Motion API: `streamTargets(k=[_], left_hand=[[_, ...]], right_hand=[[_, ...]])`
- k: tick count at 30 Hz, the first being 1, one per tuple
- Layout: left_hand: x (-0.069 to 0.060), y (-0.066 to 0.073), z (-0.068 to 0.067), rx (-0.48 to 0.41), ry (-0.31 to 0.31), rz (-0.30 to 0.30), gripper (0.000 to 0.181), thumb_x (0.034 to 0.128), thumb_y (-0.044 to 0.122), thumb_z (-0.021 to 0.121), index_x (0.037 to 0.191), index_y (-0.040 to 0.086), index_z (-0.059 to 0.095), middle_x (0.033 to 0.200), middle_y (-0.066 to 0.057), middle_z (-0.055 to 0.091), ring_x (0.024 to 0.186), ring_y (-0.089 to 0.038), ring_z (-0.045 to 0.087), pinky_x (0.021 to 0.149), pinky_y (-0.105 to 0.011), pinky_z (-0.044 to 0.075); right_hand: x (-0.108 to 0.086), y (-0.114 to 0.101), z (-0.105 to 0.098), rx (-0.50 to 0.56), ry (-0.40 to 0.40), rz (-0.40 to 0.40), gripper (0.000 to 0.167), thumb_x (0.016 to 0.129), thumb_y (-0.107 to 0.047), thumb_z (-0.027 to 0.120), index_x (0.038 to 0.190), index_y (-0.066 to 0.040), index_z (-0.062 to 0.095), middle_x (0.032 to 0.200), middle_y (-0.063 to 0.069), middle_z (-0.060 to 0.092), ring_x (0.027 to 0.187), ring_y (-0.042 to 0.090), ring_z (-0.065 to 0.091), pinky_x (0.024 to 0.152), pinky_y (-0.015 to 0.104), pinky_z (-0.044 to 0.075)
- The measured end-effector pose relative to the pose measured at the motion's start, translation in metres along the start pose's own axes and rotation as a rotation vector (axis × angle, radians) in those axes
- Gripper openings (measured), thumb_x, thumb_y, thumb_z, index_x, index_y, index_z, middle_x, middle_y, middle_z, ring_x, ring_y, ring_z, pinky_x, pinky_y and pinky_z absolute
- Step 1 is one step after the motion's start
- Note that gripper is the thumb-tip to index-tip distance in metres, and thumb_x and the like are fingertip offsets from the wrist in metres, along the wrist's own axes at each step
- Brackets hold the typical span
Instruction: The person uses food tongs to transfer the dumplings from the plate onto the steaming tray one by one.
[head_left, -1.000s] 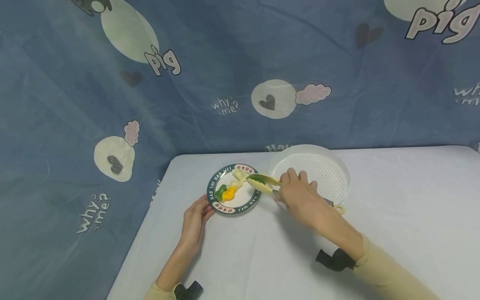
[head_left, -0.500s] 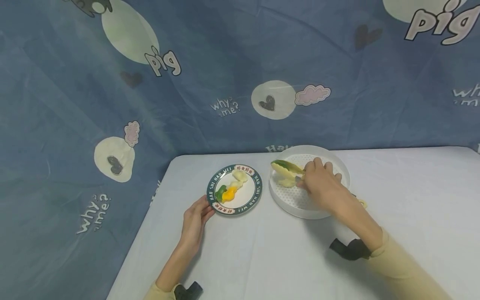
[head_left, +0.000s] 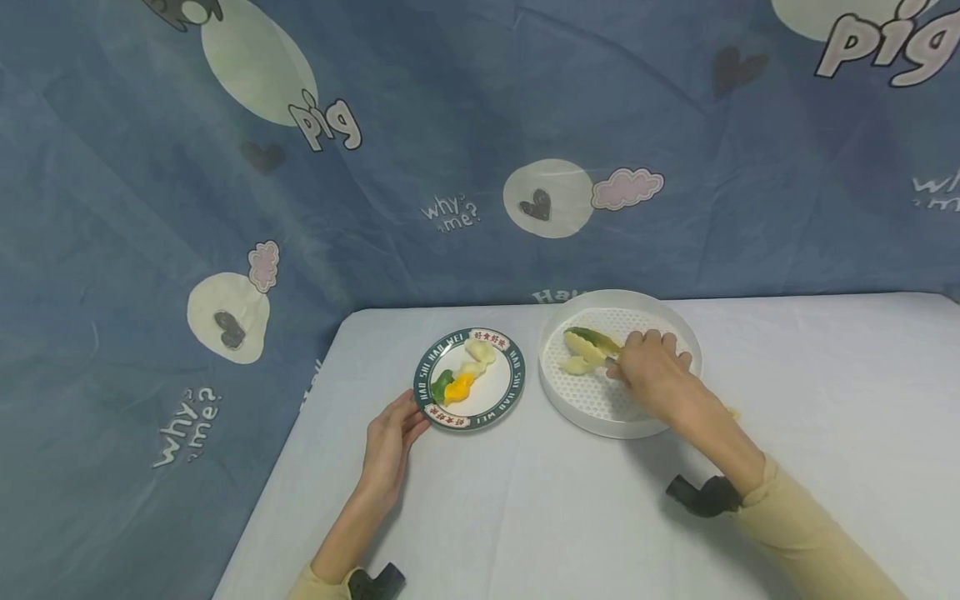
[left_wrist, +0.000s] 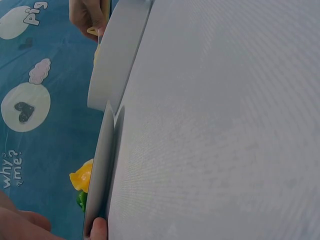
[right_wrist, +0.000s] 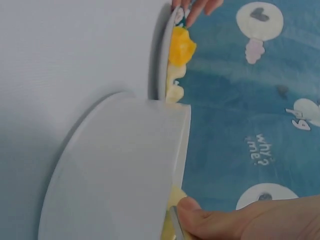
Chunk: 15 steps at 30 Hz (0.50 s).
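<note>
My left hand (head_left: pixel 390 437) grips the near-left rim of a round plate (head_left: pixel 513 392) with a dark green lettered border. On the plate lie a green piece (head_left: pixel 441 387), a yellow piece (head_left: pixel 459 387) and pale cream pieces (head_left: pixel 480 351), perhaps dumplings or toy food. My right hand (head_left: pixel 656 375) holds tongs (head_left: pixel 588 347) with yellow-green heads, over a round white perforated tray (head_left: pixel 615 408). Beneath the tong heads a pale yellow piece (head_left: pixel 576 366) sits in the tray. In the right wrist view my thumb (right_wrist: pixel 192 215) presses the metal arm of the tongs.
A white cloth covers the table (head_left: pixel 495 517). Plate and tray stand close side by side near its back edge. Behind hangs a blue printed curtain (head_left: pixel 420 100). Dark straps (head_left: pixel 378 583) show at both wrists.
My right hand and the tongs have moved from the plate's right edge to the right, over the tray, then slightly lower. The pale yellow piece now shows in the tray. My left hand stays put.
</note>
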<state>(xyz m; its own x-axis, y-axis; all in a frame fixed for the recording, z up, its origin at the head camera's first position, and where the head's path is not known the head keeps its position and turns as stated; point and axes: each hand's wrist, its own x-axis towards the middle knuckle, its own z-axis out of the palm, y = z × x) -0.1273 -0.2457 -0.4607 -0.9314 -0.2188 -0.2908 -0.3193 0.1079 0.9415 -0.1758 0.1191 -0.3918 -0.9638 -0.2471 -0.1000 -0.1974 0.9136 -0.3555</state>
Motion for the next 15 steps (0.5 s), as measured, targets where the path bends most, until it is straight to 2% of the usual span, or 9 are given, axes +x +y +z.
streamTargets(k=[8, 15], left_hand=[[-0.0011, -0.0002, 0.0000, 0.006, -0.006, 0.006, 0.057, 0.1146, 0.027, 0.038, 0.165, 0.001, 0.037, 0.154, -0.018, 0.053, 0.133, -0.023, 0.056, 0.107, -0.012, 0.060], [-0.0004, -0.0007, -0.0004, 0.004, -0.010, 0.007, 0.057, 0.1147, 0.026, 0.038, 0.165, 0.000, 0.035, 0.154, -0.019, 0.053, 0.134, -0.024, 0.056, 0.106, -0.012, 0.060]], right_hand=[[0.0014, 0.0013, 0.0007, 0.015, -0.017, 0.014, 0.032, 0.108, -0.021, 0.066, 0.093, 0.004, 0.054, 0.088, 0.017, 0.053, 0.086, 0.035, 0.043, 0.068, 0.050, 0.047], [-0.0024, 0.0013, 0.0018, 0.031, 0.024, 0.007, 0.035, 0.108, -0.026, 0.066, 0.094, 0.003, 0.052, 0.087, 0.015, 0.047, 0.085, 0.035, 0.041, 0.066, 0.044, 0.041]])
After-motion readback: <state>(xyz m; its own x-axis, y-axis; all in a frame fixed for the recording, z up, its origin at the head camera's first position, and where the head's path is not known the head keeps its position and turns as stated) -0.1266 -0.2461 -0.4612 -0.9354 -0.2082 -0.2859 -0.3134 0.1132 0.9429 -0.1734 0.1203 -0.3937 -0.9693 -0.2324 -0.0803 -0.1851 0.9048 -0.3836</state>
